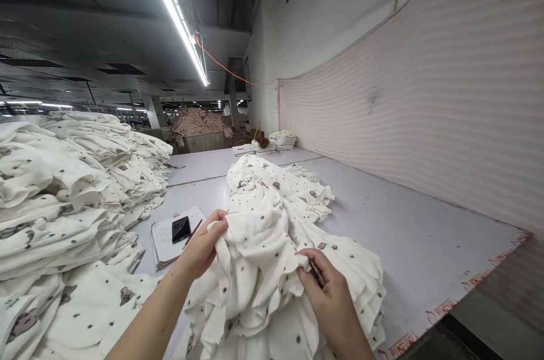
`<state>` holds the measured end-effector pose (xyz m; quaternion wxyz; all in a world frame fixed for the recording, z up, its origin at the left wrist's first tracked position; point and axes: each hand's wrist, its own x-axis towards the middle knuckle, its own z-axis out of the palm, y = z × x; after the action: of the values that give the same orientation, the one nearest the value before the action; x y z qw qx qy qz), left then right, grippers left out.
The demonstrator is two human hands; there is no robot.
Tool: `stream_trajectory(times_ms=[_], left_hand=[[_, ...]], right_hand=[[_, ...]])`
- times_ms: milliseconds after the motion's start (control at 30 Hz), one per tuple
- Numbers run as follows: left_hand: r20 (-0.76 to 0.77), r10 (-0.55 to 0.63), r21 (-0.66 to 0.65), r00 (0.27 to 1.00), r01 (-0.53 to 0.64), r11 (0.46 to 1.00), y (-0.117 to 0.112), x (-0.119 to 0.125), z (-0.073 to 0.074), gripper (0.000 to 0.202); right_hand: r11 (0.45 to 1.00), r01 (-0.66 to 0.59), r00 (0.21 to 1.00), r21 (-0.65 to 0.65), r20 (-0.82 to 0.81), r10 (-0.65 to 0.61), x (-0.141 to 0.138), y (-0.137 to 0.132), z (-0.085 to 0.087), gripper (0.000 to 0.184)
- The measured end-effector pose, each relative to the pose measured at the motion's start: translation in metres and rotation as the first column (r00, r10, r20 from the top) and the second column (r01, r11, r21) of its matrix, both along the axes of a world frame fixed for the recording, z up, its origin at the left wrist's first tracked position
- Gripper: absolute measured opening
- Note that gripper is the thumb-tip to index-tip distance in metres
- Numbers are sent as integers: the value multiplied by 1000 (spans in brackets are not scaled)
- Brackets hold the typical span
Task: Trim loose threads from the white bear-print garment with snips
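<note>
A heap of white printed garments (272, 224) lies on the grey table (408, 235) in front of me. My left hand (204, 246) pinches a fold of the top garment at its left side, fingers closed on the cloth. My right hand (325, 292) grips the same garment lower right, fingers curled into the fabric, with a thin dark object showing between them that I cannot make out.
A tall stack of the same white garments (72, 190) fills the left. A clipboard with papers (170, 235), a black phone (181, 229) and a red pen (193, 232) lie beside my left hand. Folded piles (280, 140) stand far back. A striped cloth wall (425, 116) runs along the right.
</note>
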<state>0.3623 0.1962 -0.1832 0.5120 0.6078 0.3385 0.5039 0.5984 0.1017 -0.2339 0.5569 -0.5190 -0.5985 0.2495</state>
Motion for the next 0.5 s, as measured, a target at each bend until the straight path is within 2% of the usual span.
stream_trajectory(times_ms=[67, 167, 267, 300, 367, 433, 467, 500], left_hand=[[67, -26, -46, 997, 29, 999, 5, -2, -11, 25], [153, -26, -88, 988, 40, 995, 7, -4, -27, 21], [202, -55, -124, 978, 82, 989, 1, -10, -37, 15], [189, -91, -122, 978, 116, 986, -2, -10, -38, 20], [31, -201, -58, 979, 203, 978, -11, -7, -36, 50], [-291, -249, 59, 924, 277, 959, -19, 3, -29, 76], [-445, -204, 143, 872, 294, 945, -22, 10, -25, 73], [-552, -133, 226, 823, 301, 926, -23, 17, -20, 60]], right_hand=[[999, -47, 996, -14, -80, 46, -11, 1, 2, 21], [999, -39, 974, -31, -225, 31, -30, 5, 0, 21], [1000, -3, 954, -15, -299, -1, -42, 8, -5, 20], [1000, 6, 951, -9, -310, -9, -45, 9, -6, 21], [1000, 2, 944, 4, -330, 0, -52, 13, -7, 22], [997, -61, 931, 38, -358, 71, -59, 17, -6, 19], [992, -106, 922, 62, -367, 121, -62, 18, -5, 17], [985, -151, 914, 85, -368, 172, -64, 19, -4, 16]])
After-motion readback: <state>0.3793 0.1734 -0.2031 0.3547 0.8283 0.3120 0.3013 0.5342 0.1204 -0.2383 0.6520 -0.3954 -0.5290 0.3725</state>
